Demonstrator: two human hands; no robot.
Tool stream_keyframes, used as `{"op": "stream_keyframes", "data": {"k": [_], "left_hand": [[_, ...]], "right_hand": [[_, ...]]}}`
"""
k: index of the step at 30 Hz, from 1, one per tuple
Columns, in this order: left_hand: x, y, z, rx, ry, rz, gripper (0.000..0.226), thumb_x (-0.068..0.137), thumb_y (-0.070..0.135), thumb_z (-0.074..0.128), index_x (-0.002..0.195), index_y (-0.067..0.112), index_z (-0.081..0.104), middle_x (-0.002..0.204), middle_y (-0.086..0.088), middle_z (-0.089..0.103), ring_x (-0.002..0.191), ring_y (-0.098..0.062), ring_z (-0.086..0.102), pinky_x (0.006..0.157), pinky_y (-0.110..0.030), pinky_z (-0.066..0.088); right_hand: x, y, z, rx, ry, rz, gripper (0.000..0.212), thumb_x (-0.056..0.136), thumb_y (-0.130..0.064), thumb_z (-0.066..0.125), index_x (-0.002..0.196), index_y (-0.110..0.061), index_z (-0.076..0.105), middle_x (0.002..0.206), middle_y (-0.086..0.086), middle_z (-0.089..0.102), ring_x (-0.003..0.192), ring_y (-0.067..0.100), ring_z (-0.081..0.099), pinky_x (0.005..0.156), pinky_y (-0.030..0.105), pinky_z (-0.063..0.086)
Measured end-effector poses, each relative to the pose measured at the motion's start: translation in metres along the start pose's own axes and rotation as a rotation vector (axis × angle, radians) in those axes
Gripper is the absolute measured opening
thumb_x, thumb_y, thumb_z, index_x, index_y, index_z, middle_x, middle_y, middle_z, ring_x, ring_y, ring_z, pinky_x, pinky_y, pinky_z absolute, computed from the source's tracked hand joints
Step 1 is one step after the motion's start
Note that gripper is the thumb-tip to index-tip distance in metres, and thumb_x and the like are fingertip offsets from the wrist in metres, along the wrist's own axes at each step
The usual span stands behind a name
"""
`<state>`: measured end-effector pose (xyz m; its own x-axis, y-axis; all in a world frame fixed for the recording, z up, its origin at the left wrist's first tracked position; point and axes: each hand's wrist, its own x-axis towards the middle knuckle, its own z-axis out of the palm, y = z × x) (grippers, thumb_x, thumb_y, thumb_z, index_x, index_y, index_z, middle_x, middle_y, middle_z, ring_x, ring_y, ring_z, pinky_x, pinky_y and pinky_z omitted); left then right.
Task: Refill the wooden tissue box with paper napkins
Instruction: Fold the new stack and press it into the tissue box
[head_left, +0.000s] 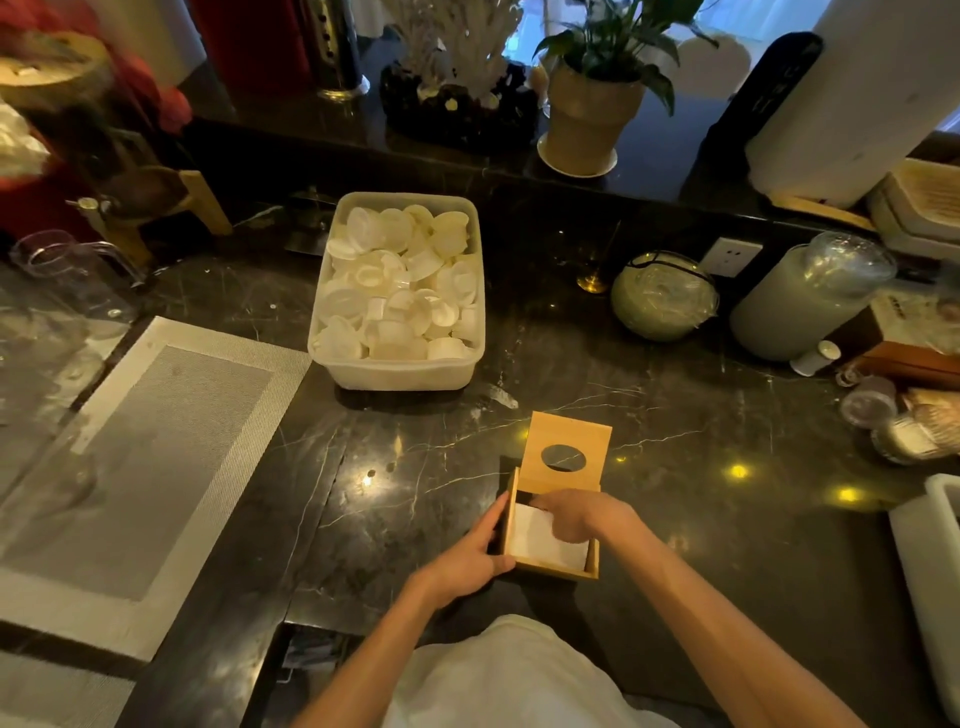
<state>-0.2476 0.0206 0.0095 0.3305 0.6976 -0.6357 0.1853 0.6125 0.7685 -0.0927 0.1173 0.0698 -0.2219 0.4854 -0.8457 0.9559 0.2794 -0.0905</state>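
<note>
The wooden tissue box (556, 567) stands on the dark marble counter near me. Its lid (567, 447), with an oval hole, is swung up and back. White paper napkins (540, 538) lie inside the box. My left hand (475, 556) grips the box's left side. My right hand (576, 514) reaches into the box from the right, fingers pressing on the napkins.
A white plastic tub (397, 374) full of several small white lids sits behind the box. A grey woven placemat (156, 457) lies to the left. Jars and a glass-lidded canister (810, 296) crowd the right. A white container edge (930, 571) is at far right.
</note>
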Motion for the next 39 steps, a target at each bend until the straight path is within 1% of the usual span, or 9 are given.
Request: {"op": "stream_keyframes", "data": {"k": [2, 5, 8, 14, 21, 26, 30, 35, 39], "left_hand": [[0.0, -0.001, 0.0, 0.005, -0.003, -0.002, 0.092, 0.093, 0.003, 0.057, 0.153, 0.048, 0.004, 0.164, 0.005, 0.013, 0.15, -0.022, 0.015, 0.119, -0.048, 0.022], [0.002, -0.002, 0.0, 0.004, -0.012, 0.005, 0.092, 0.093, 0.004, 0.057, 0.153, 0.048, 0.003, 0.164, 0.006, 0.01, 0.151, -0.022, 0.013, 0.12, -0.049, 0.02], [0.003, -0.002, -0.001, 0.021, -0.012, 0.003, 0.092, 0.093, 0.005, 0.057, 0.152, 0.05, 0.002, 0.164, 0.006, 0.009, 0.151, -0.023, 0.013, 0.12, -0.05, 0.02], [0.005, -0.005, 0.0, 0.015, -0.013, 0.003, 0.093, 0.091, 0.009, 0.059, 0.15, 0.056, 0.003, 0.164, 0.007, 0.013, 0.149, -0.023, 0.018, 0.12, -0.053, 0.024], [0.005, -0.004, 0.0, 0.011, -0.015, 0.005, 0.093, 0.091, 0.006, 0.058, 0.15, 0.055, 0.004, 0.163, 0.006, 0.014, 0.148, -0.022, 0.02, 0.119, -0.049, 0.024], [0.006, -0.007, -0.001, 0.012, -0.012, 0.052, 0.094, 0.087, 0.009, 0.06, 0.147, 0.06, 0.009, 0.162, 0.007, 0.016, 0.147, -0.021, 0.022, 0.12, -0.053, 0.025], [0.007, -0.008, -0.001, -0.005, -0.01, 0.057, 0.094, 0.086, 0.009, 0.06, 0.146, 0.062, 0.011, 0.162, 0.008, 0.017, 0.147, -0.019, 0.023, 0.12, -0.053, 0.026], [0.004, -0.006, 0.0, -0.013, -0.011, 0.05, 0.093, 0.09, 0.003, 0.058, 0.151, 0.054, 0.008, 0.162, 0.007, 0.018, 0.147, -0.018, 0.024, 0.119, -0.045, 0.028], [0.002, -0.004, 0.0, 0.017, 0.002, 0.04, 0.094, 0.09, 0.004, 0.059, 0.149, 0.056, 0.007, 0.162, 0.008, 0.018, 0.147, -0.018, 0.024, 0.12, -0.048, 0.027]], "right_hand": [[-0.001, -0.002, 0.005, 0.014, 0.043, -0.004, 0.058, 0.095, 0.0, 0.042, 0.15, -0.019, 0.035, 0.152, 0.008, 0.042, 0.139, 0.029, 0.039, 0.109, 0.04, 0.036], [-0.001, -0.004, 0.01, 0.04, 0.071, -0.006, 0.05, 0.097, -0.003, 0.041, 0.145, -0.014, 0.042, 0.145, 0.011, 0.049, 0.132, 0.029, 0.046, 0.104, 0.037, 0.041], [-0.001, -0.004, 0.006, 0.057, 0.057, 0.007, 0.052, 0.097, -0.003, 0.039, 0.147, -0.014, 0.04, 0.148, 0.011, 0.046, 0.135, 0.03, 0.043, 0.106, 0.038, 0.039], [0.001, -0.012, 0.012, 0.071, 0.057, 0.056, 0.044, 0.096, -0.006, 0.044, 0.14, -0.011, 0.047, 0.139, 0.012, 0.053, 0.126, 0.029, 0.05, 0.101, 0.037, 0.043], [-0.002, -0.017, 0.012, 0.128, 0.062, 0.051, 0.048, 0.096, -0.011, 0.044, 0.144, -0.013, 0.041, 0.143, 0.012, 0.05, 0.129, 0.03, 0.048, 0.101, 0.039, 0.042], [-0.002, -0.012, 0.022, 0.213, 0.125, 0.007, 0.047, 0.095, -0.015, 0.049, 0.141, -0.016, 0.042, 0.141, 0.01, 0.053, 0.127, 0.029, 0.05, 0.099, 0.037, 0.043], [-0.005, -0.011, 0.018, 0.242, 0.094, -0.006, 0.051, 0.094, -0.02, 0.05, 0.144, -0.016, 0.04, 0.143, 0.01, 0.051, 0.13, 0.029, 0.048, 0.101, 0.037, 0.04], [-0.006, -0.014, 0.016, 0.207, 0.089, -0.028, 0.053, 0.095, -0.025, 0.051, 0.146, -0.016, 0.037, 0.145, 0.01, 0.05, 0.131, 0.03, 0.047, 0.103, 0.039, 0.04], [-0.01, -0.013, 0.015, 0.192, 0.062, -0.051, 0.054, 0.095, -0.018, 0.051, 0.146, -0.017, 0.036, 0.142, 0.011, 0.051, 0.129, 0.031, 0.048, 0.101, 0.04, 0.041]]}}
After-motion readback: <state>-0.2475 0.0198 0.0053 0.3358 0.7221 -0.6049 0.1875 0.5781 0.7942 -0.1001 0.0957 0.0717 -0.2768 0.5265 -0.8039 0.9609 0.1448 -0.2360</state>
